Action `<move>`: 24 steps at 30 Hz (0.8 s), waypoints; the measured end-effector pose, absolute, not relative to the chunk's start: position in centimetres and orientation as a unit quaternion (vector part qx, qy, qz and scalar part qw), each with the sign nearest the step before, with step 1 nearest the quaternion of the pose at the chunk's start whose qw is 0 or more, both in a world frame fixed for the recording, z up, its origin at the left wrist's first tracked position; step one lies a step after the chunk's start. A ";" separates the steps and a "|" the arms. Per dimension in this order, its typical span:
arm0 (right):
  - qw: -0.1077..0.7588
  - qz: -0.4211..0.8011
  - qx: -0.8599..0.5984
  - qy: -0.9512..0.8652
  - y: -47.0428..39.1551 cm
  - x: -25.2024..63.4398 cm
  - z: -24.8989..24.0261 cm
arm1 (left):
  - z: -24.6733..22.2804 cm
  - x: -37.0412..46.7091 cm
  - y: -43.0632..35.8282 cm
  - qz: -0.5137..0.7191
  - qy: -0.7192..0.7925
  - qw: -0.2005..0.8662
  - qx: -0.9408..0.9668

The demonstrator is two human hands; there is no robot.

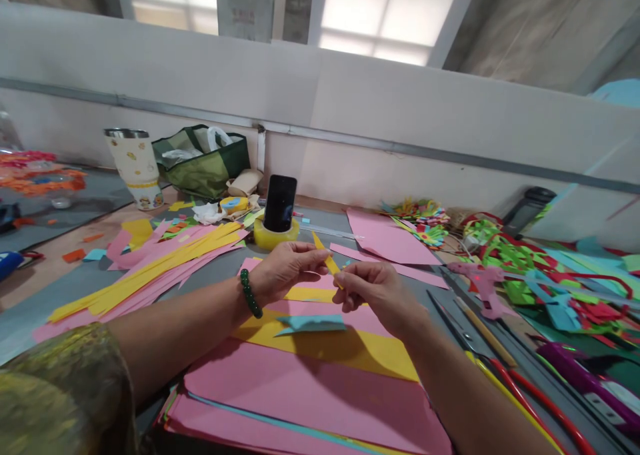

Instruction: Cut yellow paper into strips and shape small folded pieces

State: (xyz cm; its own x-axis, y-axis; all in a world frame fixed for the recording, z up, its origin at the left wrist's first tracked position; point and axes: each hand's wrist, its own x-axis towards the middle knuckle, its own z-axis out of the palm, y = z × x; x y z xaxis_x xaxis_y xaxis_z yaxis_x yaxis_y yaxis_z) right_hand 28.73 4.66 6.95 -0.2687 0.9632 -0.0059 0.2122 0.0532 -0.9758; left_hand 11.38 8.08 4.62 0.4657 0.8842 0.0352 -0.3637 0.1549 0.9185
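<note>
A small pointed yellow paper strip (330,263) is held between both hands above a stack of pink and yellow paper (310,388). My left hand (290,268), with a green bead bracelet at the wrist, pinches the strip's upper part between thumb and fingers. My right hand (370,285) pinches its lower end, fingers curled. Just below the hands, a folded light blue paper piece (313,323) lies on a yellow sheet. A dark phone (280,203) stands upright in a yellow tape roll (273,236) behind my left hand.
Long yellow and pink strips (160,268) lie at left, near a cup (135,168) and a green bag (205,165). At right are scissors (467,338), a pink glue gun (483,285), a purple tool (590,381) and a pile of coloured paper pieces (560,295).
</note>
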 end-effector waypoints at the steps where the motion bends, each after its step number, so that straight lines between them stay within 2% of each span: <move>1: 0.386 0.502 -0.472 -0.614 4.7 28.6 6.8 | 4.7 11.4 8.1 0.438 0.265 0.712 0.480; 10: 0.367 0.445 -0.453 -0.680 4.6 29.0 7.0 | 5.2 11.3 8.3 0.469 0.293 0.695 0.460; 14: 0.436 0.270 -0.394 -0.763 4.6 29.7 7.3 | 5.5 11.1 8.5 0.423 0.295 0.737 0.437; 17: 0.440 0.163 -0.333 -0.818 4.5 29.7 7.2 | 5.5 11.3 8.1 0.380 0.282 0.755 0.454; 24: 0.416 0.117 -0.307 -0.848 4.8 29.4 7.0 | 5.5 11.3 7.4 0.348 0.284 0.750 0.485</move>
